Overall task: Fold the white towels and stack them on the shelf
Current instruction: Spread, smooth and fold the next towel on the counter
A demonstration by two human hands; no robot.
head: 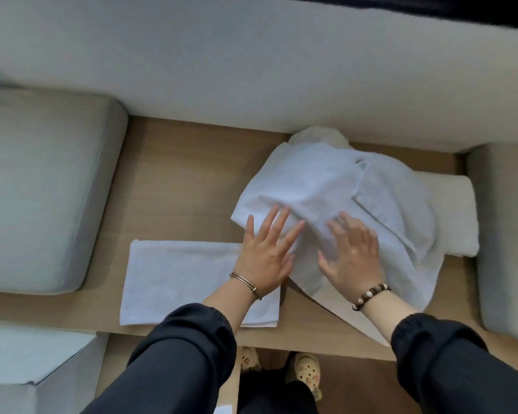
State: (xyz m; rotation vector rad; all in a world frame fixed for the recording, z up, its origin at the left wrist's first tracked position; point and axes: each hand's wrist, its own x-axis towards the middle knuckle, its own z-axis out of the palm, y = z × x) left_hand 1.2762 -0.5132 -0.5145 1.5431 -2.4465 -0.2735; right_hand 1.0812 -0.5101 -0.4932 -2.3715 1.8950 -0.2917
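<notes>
- Left hand point(263, 255): fingers straight, spread, pressing rumpled white terry towel point(335, 198).
- Right hand point(353, 252): fingers straight, flat on same towel.
- Folded flat white towel point(177, 279): under left wrist, on wooden shelf point(174, 180).

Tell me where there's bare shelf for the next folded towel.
Bare shelf lies behind the folded towel, between the left cushion and the loose towel. The right is crowded: the loose towel overlaps another towel beside the right cushion.

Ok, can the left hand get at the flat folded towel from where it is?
Probably yes: the left hand is open, fingers on the crumpled towel, gripping nothing, and the folded towel lies bare just beneath its wrist.
</notes>
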